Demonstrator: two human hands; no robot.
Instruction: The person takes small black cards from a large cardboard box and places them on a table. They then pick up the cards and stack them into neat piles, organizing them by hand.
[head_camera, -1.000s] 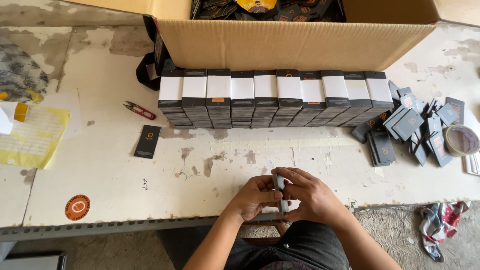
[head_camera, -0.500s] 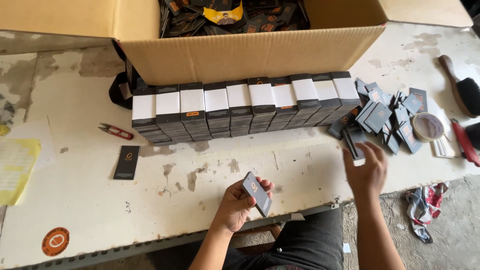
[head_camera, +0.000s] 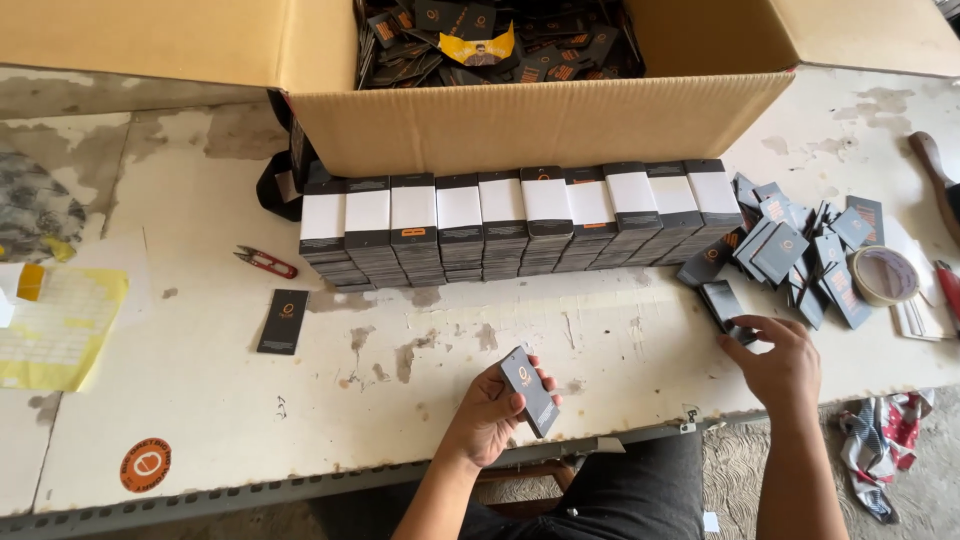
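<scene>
- One view only, from a camera on the person's head, looking steeply down and forward.
- It sits close above the near edge of the table (head_camera: 200, 400), with both forearms entering from the bottom.
- The far side ends at an open cardboard box (head_camera: 540, 120), cut off at the top.

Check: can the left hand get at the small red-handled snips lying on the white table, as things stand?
Probably yes, with a stretch. The left hand holds a dark card stack, so its fingers are occupied. The red-handled snips lie in the open on the white table, with only bare tabletop between them and the hand.
</scene>
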